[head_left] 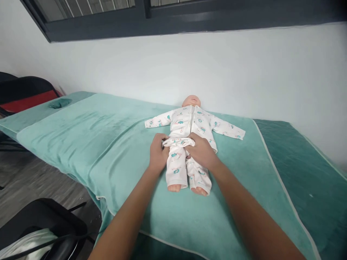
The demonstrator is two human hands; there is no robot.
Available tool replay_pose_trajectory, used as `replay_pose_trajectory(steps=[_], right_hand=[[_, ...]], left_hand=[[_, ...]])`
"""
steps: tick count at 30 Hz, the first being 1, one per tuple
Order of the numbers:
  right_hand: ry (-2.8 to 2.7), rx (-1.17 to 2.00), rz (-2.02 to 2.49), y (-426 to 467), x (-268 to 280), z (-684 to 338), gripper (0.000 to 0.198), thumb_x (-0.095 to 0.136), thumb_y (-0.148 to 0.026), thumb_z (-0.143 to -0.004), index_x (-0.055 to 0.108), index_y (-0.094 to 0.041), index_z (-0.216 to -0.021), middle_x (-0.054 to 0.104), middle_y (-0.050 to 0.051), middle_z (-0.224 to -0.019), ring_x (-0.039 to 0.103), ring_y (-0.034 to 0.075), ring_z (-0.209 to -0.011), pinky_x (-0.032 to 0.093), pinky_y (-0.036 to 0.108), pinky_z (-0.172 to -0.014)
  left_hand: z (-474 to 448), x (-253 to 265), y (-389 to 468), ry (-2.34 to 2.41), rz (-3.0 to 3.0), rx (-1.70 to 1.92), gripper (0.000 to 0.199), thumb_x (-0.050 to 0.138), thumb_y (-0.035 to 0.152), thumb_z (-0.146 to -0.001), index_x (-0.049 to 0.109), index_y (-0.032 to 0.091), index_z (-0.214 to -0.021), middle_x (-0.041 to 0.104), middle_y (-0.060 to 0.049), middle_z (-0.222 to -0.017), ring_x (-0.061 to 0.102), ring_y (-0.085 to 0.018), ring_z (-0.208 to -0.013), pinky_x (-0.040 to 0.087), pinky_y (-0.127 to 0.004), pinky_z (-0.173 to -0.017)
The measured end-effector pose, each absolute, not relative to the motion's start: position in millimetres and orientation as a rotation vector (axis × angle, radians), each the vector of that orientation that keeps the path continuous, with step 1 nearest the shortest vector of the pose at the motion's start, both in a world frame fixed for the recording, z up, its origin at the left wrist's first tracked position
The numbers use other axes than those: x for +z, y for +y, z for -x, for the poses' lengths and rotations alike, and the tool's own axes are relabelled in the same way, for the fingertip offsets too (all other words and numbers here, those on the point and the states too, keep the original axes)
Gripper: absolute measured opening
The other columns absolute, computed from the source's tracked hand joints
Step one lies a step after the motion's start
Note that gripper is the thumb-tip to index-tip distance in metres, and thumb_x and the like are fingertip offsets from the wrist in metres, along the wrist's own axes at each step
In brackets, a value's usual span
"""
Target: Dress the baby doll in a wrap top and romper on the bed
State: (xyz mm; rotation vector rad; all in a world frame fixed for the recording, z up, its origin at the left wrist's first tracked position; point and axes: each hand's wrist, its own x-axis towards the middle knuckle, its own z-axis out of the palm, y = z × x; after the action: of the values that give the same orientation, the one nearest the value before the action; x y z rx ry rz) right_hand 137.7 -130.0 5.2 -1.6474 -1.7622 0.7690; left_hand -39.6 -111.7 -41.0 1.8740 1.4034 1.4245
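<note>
A baby doll (191,101) lies on its back on a green bed cover, its head toward the wall. It wears a white printed top (180,121) with both sleeves spread wide. Matching printed pants (176,169) cover its legs, and the bare feet show at the cuffs. My left hand (159,151) is closed on the pants' waistband at the left side. On the right side of the waistband, my right hand (200,150) pinches the fabric, thumb on top. The waistband is bunched between my hands at the top's lower hem.
The green cover (130,151) spreads over a long bed with a face hole (60,103) at the far left. Behind it rises a white wall (173,68) under a dark window frame (189,20). A black chair (48,216) holding pale cloth stands at the lower left.
</note>
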Motion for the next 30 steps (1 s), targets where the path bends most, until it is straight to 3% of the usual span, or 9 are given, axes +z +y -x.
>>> replay_pose_trajectory(steps=[2,5,8,12,16,19,25,30], right_hand=[[-1.808,0.822,1.609,-133.1,10.6,-141.7,0.012,0.051,-0.027,-0.079,0.055,-0.024,-0.09,0.067,-0.001,-0.085,0.062,0.017,-0.072,0.042,0.027,-0.065],[-1.933,0.859,1.46,-140.0,24.5,-153.4,0.018,0.058,-0.034,-0.08,0.057,-0.024,-0.095,0.067,0.0,-0.1,0.061,0.019,-0.089,0.044,0.028,-0.075],[-1.966,0.927,1.271,-145.3,36.3,-168.1,0.025,0.057,-0.045,-0.086,0.06,-0.023,-0.097,0.067,0.002,-0.103,0.06,0.019,-0.093,0.044,0.03,-0.08],[-1.687,0.468,1.386,-140.2,29.0,-180.2,0.025,0.049,-0.046,-0.092,0.056,-0.022,-0.088,0.064,0.004,-0.093,0.058,0.018,-0.086,0.043,0.031,-0.079],[-1.846,0.131,1.533,-126.4,2.6,-177.6,0.027,0.061,-0.045,-0.086,0.053,-0.021,-0.097,0.059,0.008,-0.103,0.055,0.024,-0.095,0.042,0.034,-0.081],[-1.956,0.02,1.576,-120.3,-10.6,-170.5,0.023,0.056,-0.041,-0.091,0.053,-0.02,-0.1,0.057,0.011,-0.105,0.054,0.026,-0.099,0.042,0.035,-0.082],[-1.861,-0.151,1.602,-117.7,-16.8,-163.1,0.019,0.042,-0.031,-0.097,0.057,-0.02,-0.096,0.061,0.006,-0.088,0.055,0.021,-0.081,0.039,0.031,-0.072],[-1.718,-0.124,1.595,-115.8,-23.4,-161.7,0.023,0.044,-0.034,-0.096,0.061,-0.02,-0.094,0.063,0.004,-0.08,0.054,0.017,-0.07,0.037,0.03,-0.066]], left_hand=[[44.0,-40.3,-119.3,1.273,-1.767,1.435,0.022,0.049,0.015,-0.069,0.058,0.021,-0.088,0.062,-0.003,-0.094,0.056,-0.019,-0.091,0.046,-0.03,-0.082],[53.0,-39.7,-128.1,1.048,-1.587,1.428,0.027,0.048,0.016,-0.065,0.066,0.019,-0.085,0.063,-0.005,-0.098,0.058,-0.02,-0.093,0.046,-0.031,-0.082],[59.2,-37.4,-127.8,0.945,-1.343,1.441,0.025,0.049,0.021,-0.069,0.07,0.017,-0.081,0.063,-0.006,-0.087,0.057,-0.019,-0.082,0.046,-0.032,-0.076],[55.7,-24.5,-112.8,1.062,-1.243,1.36,0.03,0.06,0.032,-0.079,0.071,0.018,-0.104,0.06,-0.003,-0.079,0.054,-0.015,-0.071,0.044,-0.03,-0.07],[41.6,-2.6,-94.2,1.15,-1.744,1.122,0.03,0.065,0.027,-0.078,0.071,0.022,-0.107,0.061,-0.005,-0.103,0.057,-0.018,-0.094,0.046,-0.031,-0.084],[28.6,8.7,-85.8,1.226,-2.114,0.954,0.038,0.067,0.02,-0.076,0.067,0.022,-0.114,0.057,-0.007,-0.114,0.052,-0.023,-0.111,0.043,-0.036,-0.097],[12.6,10.5,-80.6,1.476,-2.566,0.84,0.025,0.056,0.02,-0.087,0.064,0.021,-0.111,0.056,-0.01,-0.112,0.05,-0.027,-0.107,0.044,-0.042,-0.091],[15.9,-3.3,-65.8,1.371,-2.176,1.26,0.018,0.049,0.018,-0.091,0.066,0.02,-0.095,0.063,-0.006,-0.097,0.056,-0.022,-0.097,0.044,-0.034,-0.087]])
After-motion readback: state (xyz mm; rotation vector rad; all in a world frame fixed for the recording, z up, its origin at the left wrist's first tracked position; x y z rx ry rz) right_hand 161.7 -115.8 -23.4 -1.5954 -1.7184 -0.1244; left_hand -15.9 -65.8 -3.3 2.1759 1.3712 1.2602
